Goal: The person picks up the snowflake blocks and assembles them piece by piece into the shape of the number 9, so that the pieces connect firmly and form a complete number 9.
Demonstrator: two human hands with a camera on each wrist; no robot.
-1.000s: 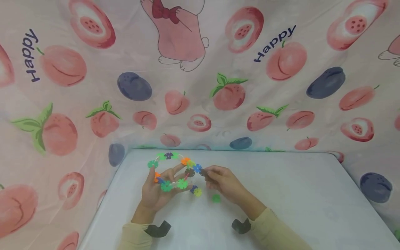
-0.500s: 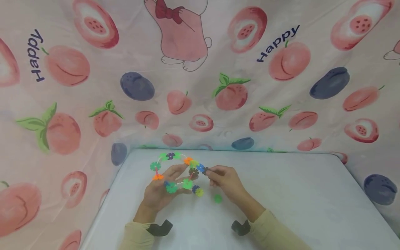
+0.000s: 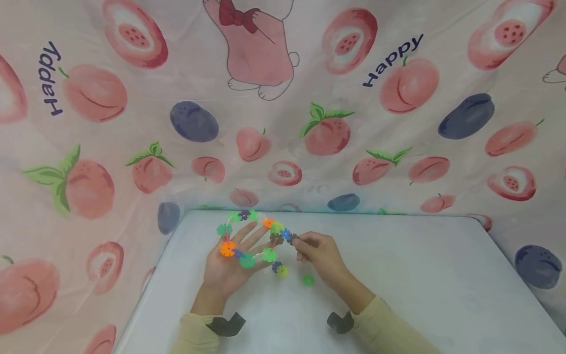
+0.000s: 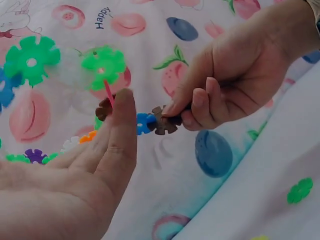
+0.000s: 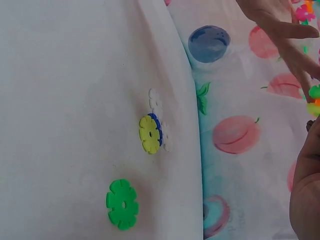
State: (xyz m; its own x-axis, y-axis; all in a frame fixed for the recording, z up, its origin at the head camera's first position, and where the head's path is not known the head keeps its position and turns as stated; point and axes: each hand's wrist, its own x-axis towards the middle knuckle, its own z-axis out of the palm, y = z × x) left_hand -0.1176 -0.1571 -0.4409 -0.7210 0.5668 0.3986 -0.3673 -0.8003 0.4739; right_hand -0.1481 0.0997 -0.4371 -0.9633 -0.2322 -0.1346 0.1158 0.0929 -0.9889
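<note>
Right wrist view only: 2 white flowers; right grip on brown flower, left grip wide.

In the left wrist view, the left hand hides part of the ring, and the bottom edge crops what seems a yellow disc; the right wrist view cuts off the right hand

The left sleeve and right sleeve were long, pale beige-yellow and plain, softly creased towards their ends. From the inner side of each stuck out something black: the left piece was bent and angular, the right piece stubbier and notched. The left hand and right hand were bare
</note>
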